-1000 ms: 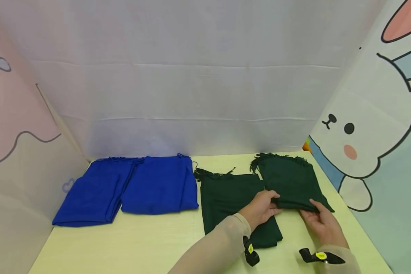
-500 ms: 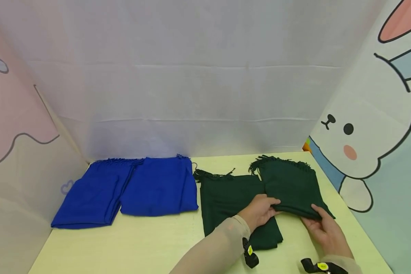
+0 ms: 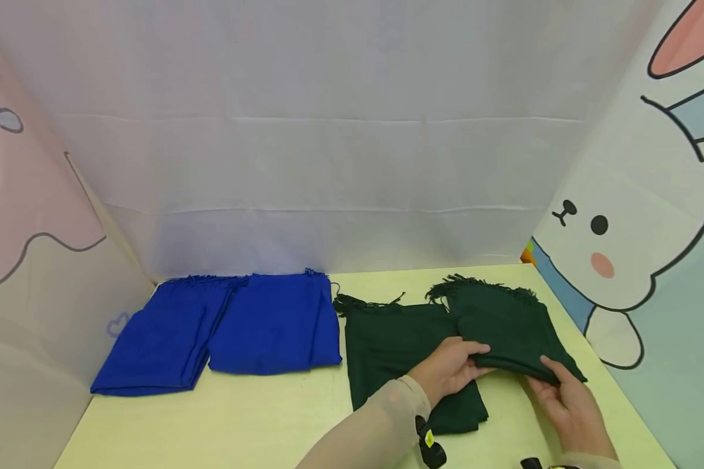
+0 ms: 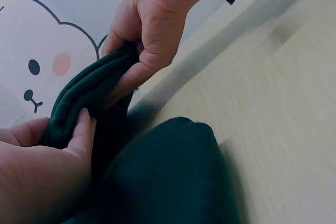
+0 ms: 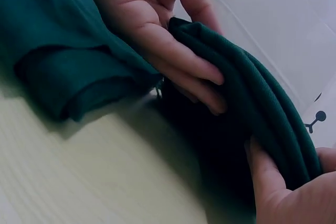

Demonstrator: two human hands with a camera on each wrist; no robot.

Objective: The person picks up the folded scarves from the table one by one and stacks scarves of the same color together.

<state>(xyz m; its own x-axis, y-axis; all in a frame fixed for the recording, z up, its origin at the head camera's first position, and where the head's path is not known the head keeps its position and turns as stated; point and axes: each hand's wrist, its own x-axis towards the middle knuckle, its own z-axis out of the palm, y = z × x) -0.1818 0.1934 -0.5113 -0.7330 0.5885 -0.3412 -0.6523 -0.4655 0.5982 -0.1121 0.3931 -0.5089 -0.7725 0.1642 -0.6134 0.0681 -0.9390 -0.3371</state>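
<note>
A folded dark green scarf [image 3: 504, 326] with a fringe at its far end lies at the table's right side, its near edge lifted. My left hand [image 3: 453, 368] pinches the near left corner, thumb above and fingers below. At the near right corner my right hand [image 3: 572, 404] grips the same edge, thumb on top. Both wrist views show the lifted edge as several stacked layers between the hands. A second folded green scarf [image 3: 396, 339] lies just left of it, partly hidden under my left hand and forearm.
Two folded blue scarves lie at the left: one outermost [image 3: 152, 345], the other [image 3: 276, 326] beside the green pair. The pale yellow table [image 3: 223, 423] meets a white cloth wall [image 3: 340, 163] behind. A rabbit-printed sheet [image 3: 669, 260] borders the right edge.
The near edge of the right green scarf has come up and slightly toward me and to the right, both hands keeping hold of it. The other scarves stay in place.
</note>
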